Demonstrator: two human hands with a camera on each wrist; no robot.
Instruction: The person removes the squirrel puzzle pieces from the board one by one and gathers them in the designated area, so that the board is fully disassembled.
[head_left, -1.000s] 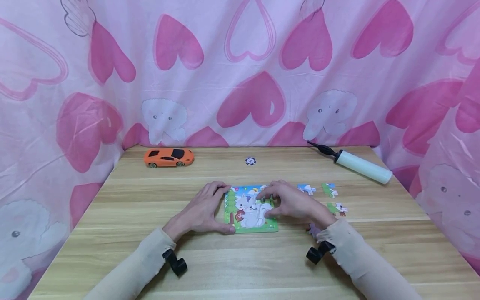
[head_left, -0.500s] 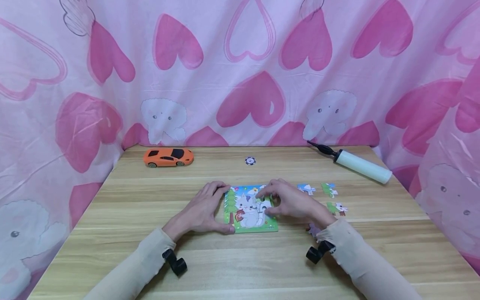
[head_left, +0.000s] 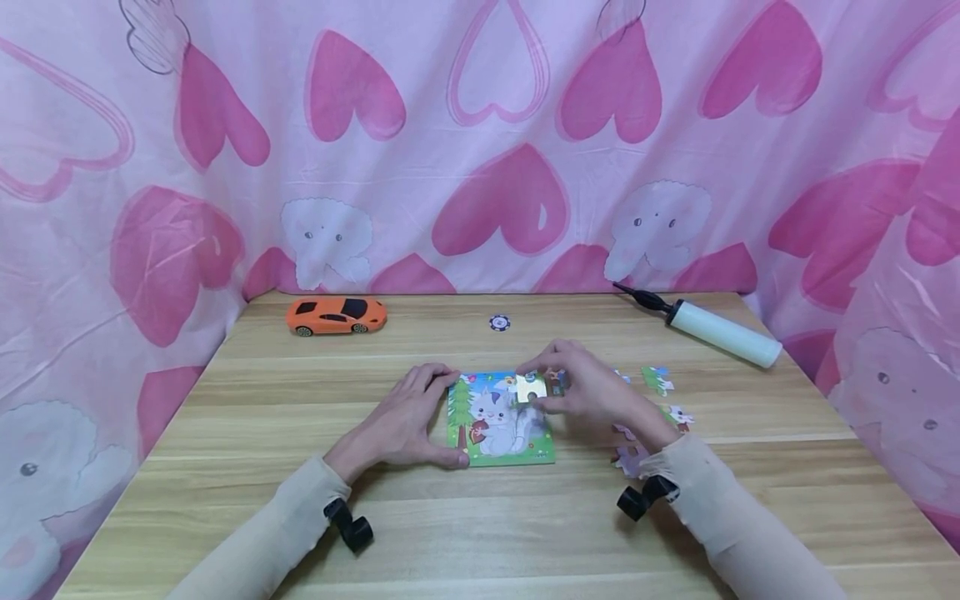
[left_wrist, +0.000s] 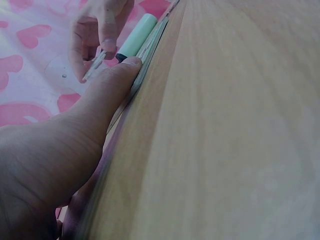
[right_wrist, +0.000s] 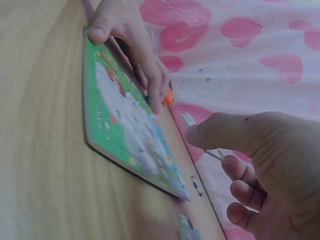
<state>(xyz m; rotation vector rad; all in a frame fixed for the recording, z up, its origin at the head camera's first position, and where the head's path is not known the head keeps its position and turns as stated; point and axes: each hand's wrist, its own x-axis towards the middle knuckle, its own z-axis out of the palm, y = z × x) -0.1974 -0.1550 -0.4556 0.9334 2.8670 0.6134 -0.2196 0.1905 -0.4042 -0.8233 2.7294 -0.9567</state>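
A jigsaw puzzle (head_left: 497, 437) with a white squirrel picture lies flat on the table. My left hand (head_left: 405, 425) holds its left side, thumb at the near corner and fingers along the far edge. Above the puzzle's upper right part, my right hand (head_left: 588, 393) pinches a puzzle piece (head_left: 531, 389) between thumb and fingers. That piece shows a pale, plain face in the head view. In the right wrist view the pinched piece (right_wrist: 216, 154) is seen nearly edge-on, raised above the board, with the other fingers curled behind it.
Several loose puzzle pieces (head_left: 657, 380) lie to the right, some partly hidden by the right hand and forearm. At the back are an orange toy car (head_left: 337, 316), a small round chip (head_left: 499, 322) and a hand pump (head_left: 723, 333). A pink heart-patterned curtain (head_left: 495, 200) encloses the table.
My right hand has lifted a piece out of the puzzle's right side and moved slightly up and away with it. The piece has turned to show its pale face. The left hand has stayed put.
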